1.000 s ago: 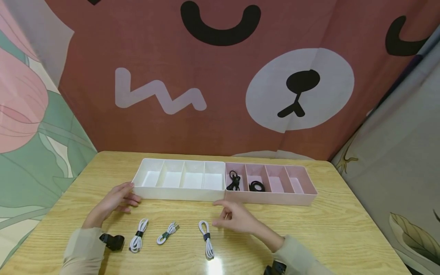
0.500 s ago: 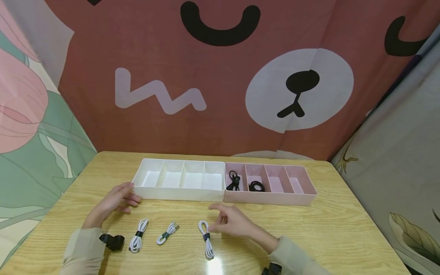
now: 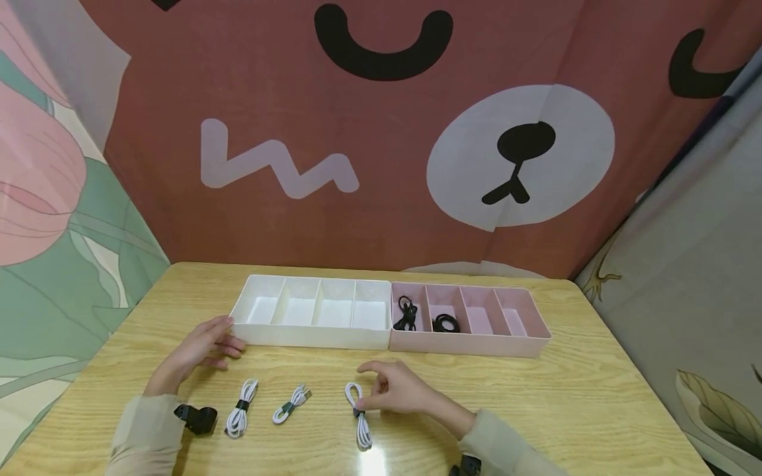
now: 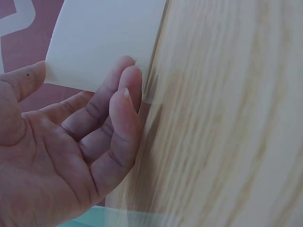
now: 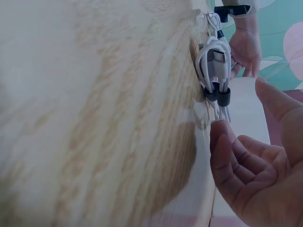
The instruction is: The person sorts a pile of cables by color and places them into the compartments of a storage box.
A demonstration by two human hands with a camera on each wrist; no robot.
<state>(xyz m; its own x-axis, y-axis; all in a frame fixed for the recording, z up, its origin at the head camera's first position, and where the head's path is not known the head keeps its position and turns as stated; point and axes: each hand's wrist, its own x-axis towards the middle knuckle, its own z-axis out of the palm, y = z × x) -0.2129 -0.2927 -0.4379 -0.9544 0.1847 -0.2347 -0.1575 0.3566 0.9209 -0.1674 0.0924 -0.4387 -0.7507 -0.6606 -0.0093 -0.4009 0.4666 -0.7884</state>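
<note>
My left hand (image 3: 193,349) touches the near left corner of the white divided box (image 3: 309,336), its thumb at the rim and its fingers loosely bent by the wall. Low over the table, my right hand (image 3: 400,391) is at a bundled white charging cable (image 3: 363,433) with a dark strap. Its thumb overlaps the cable near the strap in the head view, and thumb and fingers stand apart in the right wrist view. Further left lie a short white cable (image 3: 290,405) with a green strap and another white cable (image 3: 238,416) with a black strap.
A pink divided box (image 3: 470,342) stands against the white box's right end. Its two left compartments hold a black bundled cable (image 3: 406,314) and a black coiled cable (image 3: 446,323). A curtain with a bear print (image 3: 381,225) hangs behind the wooden table (image 3: 595,396).
My right hand has moved left and slightly toward me, from beside the rightmost white cable to over it. My left hand and the boxes stay where they were.
</note>
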